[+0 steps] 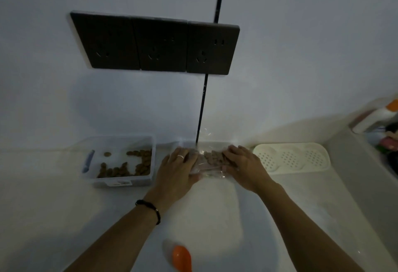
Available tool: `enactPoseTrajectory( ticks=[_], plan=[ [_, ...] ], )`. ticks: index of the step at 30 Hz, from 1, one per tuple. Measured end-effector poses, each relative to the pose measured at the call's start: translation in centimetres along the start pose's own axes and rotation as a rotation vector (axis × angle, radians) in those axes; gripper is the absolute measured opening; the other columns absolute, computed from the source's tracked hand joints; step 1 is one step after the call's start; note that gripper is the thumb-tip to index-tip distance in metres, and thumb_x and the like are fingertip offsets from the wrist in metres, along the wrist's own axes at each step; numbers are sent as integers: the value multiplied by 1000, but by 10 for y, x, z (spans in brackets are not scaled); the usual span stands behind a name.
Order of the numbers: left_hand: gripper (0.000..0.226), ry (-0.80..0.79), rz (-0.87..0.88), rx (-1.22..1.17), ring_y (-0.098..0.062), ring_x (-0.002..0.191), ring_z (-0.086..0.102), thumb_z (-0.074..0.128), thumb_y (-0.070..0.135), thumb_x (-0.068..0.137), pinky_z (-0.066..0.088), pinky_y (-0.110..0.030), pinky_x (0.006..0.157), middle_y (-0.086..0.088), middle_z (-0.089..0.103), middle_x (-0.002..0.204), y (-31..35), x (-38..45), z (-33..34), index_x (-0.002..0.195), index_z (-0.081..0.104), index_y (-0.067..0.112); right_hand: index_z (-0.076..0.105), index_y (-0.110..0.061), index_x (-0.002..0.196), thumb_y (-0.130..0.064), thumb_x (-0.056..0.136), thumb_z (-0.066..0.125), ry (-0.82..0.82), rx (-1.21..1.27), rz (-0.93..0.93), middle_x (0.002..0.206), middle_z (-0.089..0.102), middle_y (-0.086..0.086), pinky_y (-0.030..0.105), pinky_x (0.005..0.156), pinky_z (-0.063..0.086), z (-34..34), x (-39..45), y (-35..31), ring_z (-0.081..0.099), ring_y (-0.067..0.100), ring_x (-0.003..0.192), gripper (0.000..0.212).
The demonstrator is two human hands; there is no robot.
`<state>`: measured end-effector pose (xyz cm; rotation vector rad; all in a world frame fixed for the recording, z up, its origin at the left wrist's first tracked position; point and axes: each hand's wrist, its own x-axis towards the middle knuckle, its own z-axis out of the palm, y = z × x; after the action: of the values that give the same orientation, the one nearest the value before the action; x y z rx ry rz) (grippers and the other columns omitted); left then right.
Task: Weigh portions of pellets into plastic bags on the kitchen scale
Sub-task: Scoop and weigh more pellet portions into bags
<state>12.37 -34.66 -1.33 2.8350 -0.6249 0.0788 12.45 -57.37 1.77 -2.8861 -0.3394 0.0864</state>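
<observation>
A clear plastic bag (210, 159) holding brown pellets lies on the white counter close to the wall. My left hand (177, 167) grips its left end and my right hand (241, 164) grips its right end, fingers curled over the plastic. A clear plastic box (123, 182) left of the bag holds loose brown pellets (129, 169) and a blue-handled tool (88, 160). An orange scoop (182, 257) lies at the near edge. No scale can be made out under the bag.
A cream perforated tray (291, 159) sits right of the bag. Bottles (374, 116) stand in the far right corner. Three dark wall sockets (159, 44) hang above, with a black cable (203, 103) running down to the counter.
</observation>
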Motion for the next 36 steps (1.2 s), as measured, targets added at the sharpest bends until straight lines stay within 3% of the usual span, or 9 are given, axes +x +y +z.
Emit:
enactPoseTrajectory(
  ticks=[5,9,11,14,18,22,27,33,36],
  plan=[
    [74,-65,-36,39,-31,142,23,18,63,89,32,-49,109,-8,31,151,-3,-5,4,150,22,22,18,-25,151,-57,91,44,-199,-54,110,160,12,0,49,115,22,8,9,3,10,26,147,73],
    [74,-102,-68,62,-28,148,2,15,64,92,11,-51,117,-5,12,161,-1,-9,0,153,12,22,7,-28,153,-61,89,45,-170,36,167,162,0,2,48,119,11,1,-4,-3,-1,24,149,82],
    [77,-62,-61,60,-29,148,6,11,64,90,12,-52,116,-5,18,159,3,-14,-6,152,20,20,7,-29,153,-60,91,44,-120,76,173,162,1,4,48,119,12,-5,-17,-7,1,24,149,78],
    [71,12,-25,55,-32,144,23,21,58,92,23,-55,111,-9,36,152,15,-28,-16,147,36,16,7,-28,154,-59,93,41,-62,97,180,162,5,6,49,119,14,-12,-43,-13,5,25,148,76],
    [72,-10,25,34,-31,146,17,16,56,91,16,-54,115,-9,26,157,45,-43,-26,148,32,14,9,-21,153,-55,96,39,-61,109,283,162,4,5,42,120,11,-15,-84,-10,4,23,149,73],
    [63,-10,78,-10,-33,137,36,29,50,91,32,-55,109,-14,49,141,84,-57,-22,135,52,10,14,-18,153,-50,96,43,-64,146,397,161,12,5,38,117,16,-12,-127,7,11,22,148,72],
    [59,-111,61,-83,-23,147,12,33,45,99,13,-42,118,-7,27,156,148,-73,6,150,27,16,29,-17,148,-47,92,53,-26,149,556,153,32,7,40,109,34,-7,-186,50,34,27,137,68],
    [58,-240,-30,-163,-24,136,30,42,45,97,26,-37,107,-6,37,148,234,-81,38,146,31,17,31,-21,141,-69,71,65,-89,84,809,140,41,9,46,98,39,-1,-237,108,40,33,127,92],
    [56,-319,-82,-211,-24,131,33,43,45,96,27,-38,106,-5,41,143,265,-82,54,144,35,17,30,-17,139,-64,67,72,-116,96,782,136,40,11,44,97,41,5,-243,122,42,33,124,96]
  ],
)
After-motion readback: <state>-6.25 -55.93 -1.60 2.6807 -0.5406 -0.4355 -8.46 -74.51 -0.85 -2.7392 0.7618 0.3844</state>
